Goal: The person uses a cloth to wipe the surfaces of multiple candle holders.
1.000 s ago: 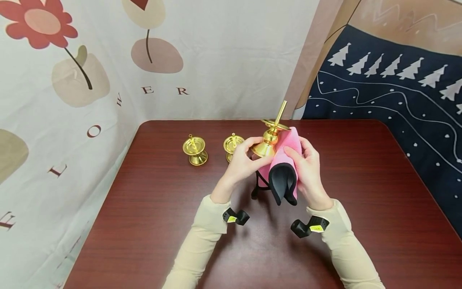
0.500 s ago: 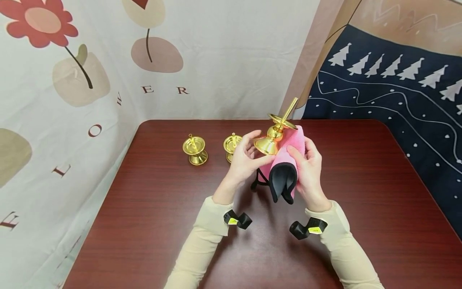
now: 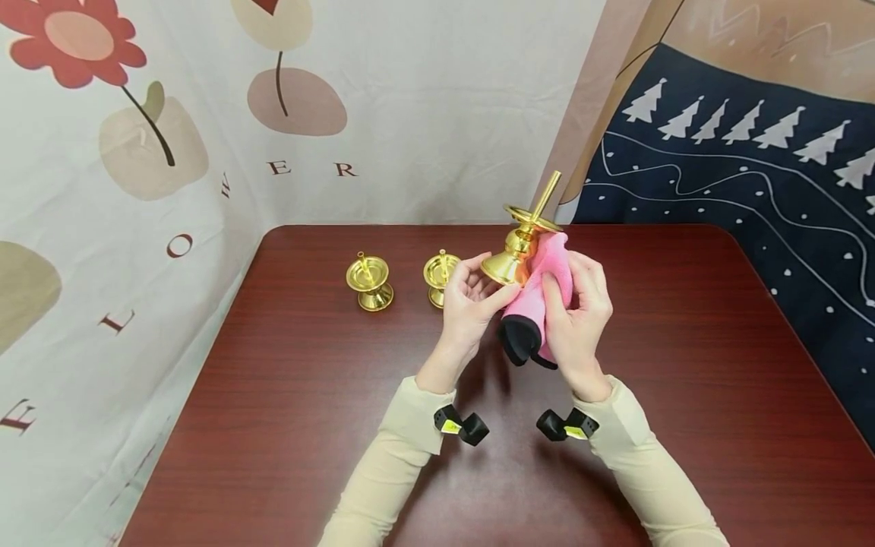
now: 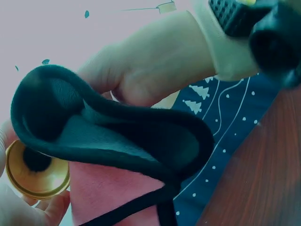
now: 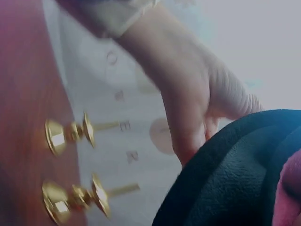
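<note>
Pink cloth [image 3: 537, 298] scrunched up more | left hand [image 3: 467, 304] fingers round gold candlestick [image 3: 519, 242], right hand [image 3: 581, 319] gripping cloth | firmer contact imo

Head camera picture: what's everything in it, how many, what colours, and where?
Table: 1, reddish-brown, middle and bottom
Standing holders: 2, gold, on the table, left of centre and near centre
Tilted holder: 1, gold, held up right of centre
Pink cloth: 1, pink with black lining, beside the tilted holder
Flower curtain: 1, pale with red flower and letters, left and back
Tree-print cloth: 1, dark blue and white, right
Wrist cameras: 2, black with yellow labels, at the wrists
Sleeves: 2, cream, bottom
Left hand: 1, bare, holding the tilted holder's base
Right hand: 1, bare, gripping the pink cloth
</note>
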Demonstrator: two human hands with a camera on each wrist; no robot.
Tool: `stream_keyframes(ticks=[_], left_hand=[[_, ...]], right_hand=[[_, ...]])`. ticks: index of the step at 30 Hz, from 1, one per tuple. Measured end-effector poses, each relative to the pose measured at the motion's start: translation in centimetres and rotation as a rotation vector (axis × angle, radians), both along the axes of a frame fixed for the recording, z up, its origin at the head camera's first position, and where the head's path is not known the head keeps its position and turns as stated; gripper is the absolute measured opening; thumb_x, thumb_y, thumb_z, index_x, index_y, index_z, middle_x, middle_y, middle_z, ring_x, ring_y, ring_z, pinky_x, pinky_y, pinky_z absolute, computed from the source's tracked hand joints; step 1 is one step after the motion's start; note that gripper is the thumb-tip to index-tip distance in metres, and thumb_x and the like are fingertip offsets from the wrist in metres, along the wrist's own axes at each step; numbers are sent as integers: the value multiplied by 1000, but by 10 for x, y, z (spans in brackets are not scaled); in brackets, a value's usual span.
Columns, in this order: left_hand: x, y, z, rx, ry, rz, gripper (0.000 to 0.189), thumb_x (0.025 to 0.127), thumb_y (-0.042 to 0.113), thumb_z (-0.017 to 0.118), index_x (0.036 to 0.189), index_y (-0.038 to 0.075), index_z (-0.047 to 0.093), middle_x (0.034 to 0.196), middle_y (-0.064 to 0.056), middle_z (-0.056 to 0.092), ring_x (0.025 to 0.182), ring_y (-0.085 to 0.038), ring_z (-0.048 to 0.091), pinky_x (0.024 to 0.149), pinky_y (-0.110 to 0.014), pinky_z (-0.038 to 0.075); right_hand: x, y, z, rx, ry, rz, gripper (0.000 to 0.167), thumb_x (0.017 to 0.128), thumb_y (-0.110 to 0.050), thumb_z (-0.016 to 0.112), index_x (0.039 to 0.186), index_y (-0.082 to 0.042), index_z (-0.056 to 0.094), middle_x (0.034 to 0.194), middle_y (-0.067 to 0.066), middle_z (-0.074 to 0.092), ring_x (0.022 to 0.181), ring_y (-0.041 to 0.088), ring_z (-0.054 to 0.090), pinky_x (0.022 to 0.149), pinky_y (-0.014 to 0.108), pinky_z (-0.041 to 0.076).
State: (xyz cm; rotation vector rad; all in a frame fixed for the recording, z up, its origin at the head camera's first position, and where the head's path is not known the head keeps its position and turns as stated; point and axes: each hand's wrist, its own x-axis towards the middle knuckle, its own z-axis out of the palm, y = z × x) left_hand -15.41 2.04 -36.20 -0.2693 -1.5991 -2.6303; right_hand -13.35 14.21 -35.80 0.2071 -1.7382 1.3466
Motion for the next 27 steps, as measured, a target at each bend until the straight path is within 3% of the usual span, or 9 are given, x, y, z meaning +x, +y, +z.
stream_keyframes(ticks=[5, 11, 15, 18, 23, 27], left_hand=[[0, -1, 0, 26, -15, 1, 50, 72, -17, 62, 119, -8, 47, 107, -12, 60, 97, -15, 59, 93, -32, 46], [-3, -4, 2, 49, -42, 30, 50, 72, -16, 61, 119, -8, 44, 104, -8, 57, 94, -13, 58, 92, -28, 46], [-4, -6, 3, 45, -32, 50, 52, 72, -16, 61, 119, -6, 44, 105, -9, 55, 96, -14, 57, 95, -33, 44], [-4, -7, 2, 40, -28, 56, 53, 71, -17, 62, 120, -8, 43, 105, -9, 55, 95, -13, 57, 96, -35, 44], [-3, -4, -1, 25, -23, 62, 55, 69, -19, 63, 119, -8, 42, 103, -7, 55, 91, -12, 57, 89, -26, 47], [-1, -1, 0, -1, -19, 65, 54, 70, -18, 64, 119, -7, 43, 105, -8, 55, 92, -12, 57, 91, -27, 46]], right_hand=[[-2, 4, 8, 199, 42, -27, 25, 81, 3, 65, 106, 4, 67, 101, 22, 60, 92, 29, 57, 81, 18, 46], [-1, 14, 13, 368, 42, 121, 28, 76, 11, 62, 103, 4, 68, 100, 20, 61, 90, 31, 57, 86, 14, 43], [4, 25, 15, 479, 20, 226, 33, 73, 13, 64, 104, 3, 68, 101, 18, 62, 91, 28, 56, 85, 12, 42], [5, 31, 17, 446, 21, 216, 29, 73, 11, 64, 101, 3, 69, 99, 17, 63, 87, 25, 57, 80, 13, 43], [3, 21, 22, 257, 74, 43, 22, 77, 5, 65, 98, 3, 70, 96, 18, 64, 86, 30, 59, 80, 17, 45], [-2, 11, 22, 263, 110, -10, 25, 78, 4, 65, 102, 0, 70, 99, 19, 62, 91, 32, 57, 86, 19, 46]])
